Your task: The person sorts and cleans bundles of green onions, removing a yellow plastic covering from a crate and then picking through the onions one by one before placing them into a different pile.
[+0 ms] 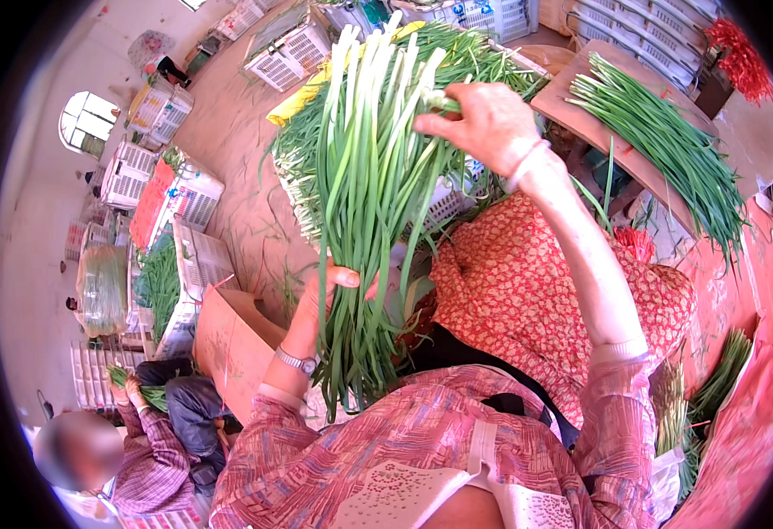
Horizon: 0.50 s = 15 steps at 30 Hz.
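A thick bunch of garlic chives [360,167] stands upright in front of me, white stem ends at the top and green leaves hanging down. My left hand [320,291] is wrapped round its lower leafy part, thumb across the front. Beside the white ends, at the bunch's upper right, my right hand [492,128] is closed, pinching a few chive stalks [440,102] between thumb and fingers. Behind the bunch, a heap of loose chives [483,57] fills a crate. Another bundle of chives [660,132] lies on a board to the right.
Red patterned cloth [563,300] covers my lap. Red ties [739,60] hang at the upper right. White plastic crates [289,57] stand around the floor. At lower left, a co-worker [153,450] sits holding green stalks. A brown board [232,348] stands near my left arm.
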Each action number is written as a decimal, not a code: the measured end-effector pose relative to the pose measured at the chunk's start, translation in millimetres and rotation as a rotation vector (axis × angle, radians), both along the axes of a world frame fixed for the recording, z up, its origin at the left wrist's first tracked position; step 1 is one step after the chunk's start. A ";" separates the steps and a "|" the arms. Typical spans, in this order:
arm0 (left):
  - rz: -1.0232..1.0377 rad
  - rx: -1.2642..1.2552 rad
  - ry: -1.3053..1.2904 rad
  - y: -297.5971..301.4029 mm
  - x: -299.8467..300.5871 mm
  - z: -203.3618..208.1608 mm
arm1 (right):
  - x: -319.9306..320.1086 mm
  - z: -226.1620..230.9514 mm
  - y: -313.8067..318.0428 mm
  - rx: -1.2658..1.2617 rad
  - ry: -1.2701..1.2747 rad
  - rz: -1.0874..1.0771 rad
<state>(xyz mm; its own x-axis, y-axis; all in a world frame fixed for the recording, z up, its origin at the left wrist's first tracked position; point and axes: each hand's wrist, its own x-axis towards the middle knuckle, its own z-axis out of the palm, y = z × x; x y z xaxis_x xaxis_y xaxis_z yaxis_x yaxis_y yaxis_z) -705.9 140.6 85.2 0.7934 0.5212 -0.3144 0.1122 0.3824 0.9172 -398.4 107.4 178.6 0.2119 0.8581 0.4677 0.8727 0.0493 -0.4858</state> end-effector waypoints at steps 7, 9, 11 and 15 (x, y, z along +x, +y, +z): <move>-0.013 -0.036 -0.026 -1.5 -8.3 -11.5 | 12.6 -12.2 10.0 0.121 -0.074 -0.005; 0.002 -0.023 -0.037 -2.4 -9.4 -11.9 | 16.3 -8.1 7.6 0.133 -0.116 -0.010; -0.007 0.019 -0.033 -2.0 -10.0 -10.9 | 19.1 -4.1 5.4 0.061 -0.074 0.033; 0.028 0.077 -0.026 -10.1 9.1 -0.3 | 11.9 -7.9 7.4 -0.149 -0.085 0.079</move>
